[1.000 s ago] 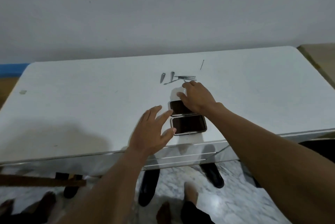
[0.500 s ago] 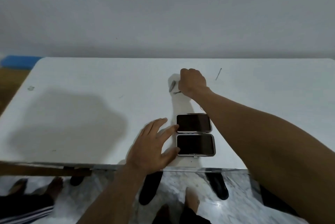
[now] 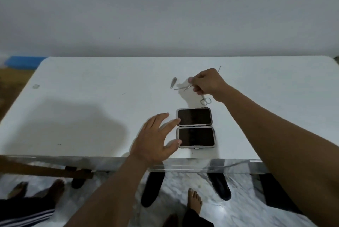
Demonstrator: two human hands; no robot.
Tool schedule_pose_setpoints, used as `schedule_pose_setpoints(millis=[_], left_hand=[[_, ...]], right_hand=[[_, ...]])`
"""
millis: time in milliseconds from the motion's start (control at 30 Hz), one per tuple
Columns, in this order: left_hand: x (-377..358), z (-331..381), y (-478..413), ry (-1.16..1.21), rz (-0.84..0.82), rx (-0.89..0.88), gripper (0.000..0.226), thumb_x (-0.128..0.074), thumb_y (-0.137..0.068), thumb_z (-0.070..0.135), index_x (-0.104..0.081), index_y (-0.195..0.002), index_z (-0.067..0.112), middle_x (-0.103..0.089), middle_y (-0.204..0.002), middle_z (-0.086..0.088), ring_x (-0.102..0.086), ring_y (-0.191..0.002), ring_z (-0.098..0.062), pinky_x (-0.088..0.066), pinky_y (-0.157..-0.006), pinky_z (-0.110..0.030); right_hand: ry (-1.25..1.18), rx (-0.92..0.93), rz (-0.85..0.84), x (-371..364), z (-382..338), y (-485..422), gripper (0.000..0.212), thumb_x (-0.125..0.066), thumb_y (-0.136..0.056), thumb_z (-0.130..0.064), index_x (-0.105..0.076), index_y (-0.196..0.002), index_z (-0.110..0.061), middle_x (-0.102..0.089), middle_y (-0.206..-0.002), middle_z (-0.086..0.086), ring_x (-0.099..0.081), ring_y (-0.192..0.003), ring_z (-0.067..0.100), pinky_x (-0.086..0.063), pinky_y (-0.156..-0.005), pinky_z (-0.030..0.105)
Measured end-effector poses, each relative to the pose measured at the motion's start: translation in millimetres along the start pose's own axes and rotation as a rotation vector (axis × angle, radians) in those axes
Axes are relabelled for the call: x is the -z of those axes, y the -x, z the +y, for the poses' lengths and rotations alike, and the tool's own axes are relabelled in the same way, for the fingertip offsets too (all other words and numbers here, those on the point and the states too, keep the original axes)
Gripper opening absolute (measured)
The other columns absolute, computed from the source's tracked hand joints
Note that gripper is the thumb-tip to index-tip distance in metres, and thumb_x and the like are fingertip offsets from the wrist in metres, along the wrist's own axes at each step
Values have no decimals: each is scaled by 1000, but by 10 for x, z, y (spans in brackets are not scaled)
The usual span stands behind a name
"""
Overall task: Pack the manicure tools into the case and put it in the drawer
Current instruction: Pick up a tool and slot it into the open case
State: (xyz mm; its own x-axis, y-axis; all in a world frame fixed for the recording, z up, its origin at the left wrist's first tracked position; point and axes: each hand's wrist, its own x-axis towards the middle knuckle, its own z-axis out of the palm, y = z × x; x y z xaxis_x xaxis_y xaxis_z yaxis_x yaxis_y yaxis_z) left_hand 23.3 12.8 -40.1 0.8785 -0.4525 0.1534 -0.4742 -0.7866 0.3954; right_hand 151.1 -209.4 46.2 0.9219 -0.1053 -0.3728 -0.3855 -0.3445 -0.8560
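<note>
Pinching hand: I watched the right hand [image 3: 207, 83] over the far middle of the table [image 3: 91, 98], its fingers curled tight round thin metal tools.
Scissors [image 3: 205, 100]: the ring handles stuck out under that fist, on the side towards the case [image 3: 195, 127].
Metal tip [image 3: 187, 88]: a slim point poked out by the thumb, aimed left. I could not tell whether it belonged to the scissors or to a second tool.
Left hand [image 3: 156, 140]: the fingers were straight and spread wide, holding nothing. The forefinger tip and thumb tip met the left rim of the case.
Case: it lay open and flat near the front edge of the table, well short of the loose tools. Its two silver-rimmed halves were hinged together, one behind the other, both lined dark.
Writing: the dark linings were too dim for me to read any brand or label.
Flat tool [image 3: 178, 89]: it lay on the table just left of the right hand, beside the metal tip.
Nail clipper [image 3: 173, 82]: it rested a little further left, apart from the case.
Thin pick [image 3: 219, 68]: it lay just beyond the right hand, towards the far edge.
Scrap [image 3: 36, 86]: a small pale bit sat near the table's left edge.
Floor [image 3: 183, 181]: it was marbled, with a bare foot [image 3: 195, 199] below the table's front edge.
</note>
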Motion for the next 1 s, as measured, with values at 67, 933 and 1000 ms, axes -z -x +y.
schedule_pose_setpoints(millis=[67,933,1000], left_hand=[[4,2,5,-6,-3,-6,61,-52,-87,56,-43,-143,34,-43,-146,-4,-36,-135,-21,-36,-109,-39],[-73,-16,4,-63,6,-3,62,-39,-89,63,-39,-144,35,-42,-148,-6,-35,-137,-24,-34,-110,-44],[-83,-19,5,-65,10,1,61,-41,-90,62,-39,-144,35,-41,-148,-6,-34,-137,-24,-34,-110,-44]], right_hand=[[-72,-33,-34,68,75,227,23,-68,-88,-19,-63,-81,3,-62,-70,15,-62,-57,20,-53,-51,25],[672,278,-31,21,749,1363,15,-76,-75,-9,-71,-88,-16,-66,-84,1,-60,-78,19,-48,-73,28],[701,302,-34,4,767,1377,15,-75,-76,-8,-71,-89,-15,-63,-79,-1,-58,-76,18,-44,-70,25]])
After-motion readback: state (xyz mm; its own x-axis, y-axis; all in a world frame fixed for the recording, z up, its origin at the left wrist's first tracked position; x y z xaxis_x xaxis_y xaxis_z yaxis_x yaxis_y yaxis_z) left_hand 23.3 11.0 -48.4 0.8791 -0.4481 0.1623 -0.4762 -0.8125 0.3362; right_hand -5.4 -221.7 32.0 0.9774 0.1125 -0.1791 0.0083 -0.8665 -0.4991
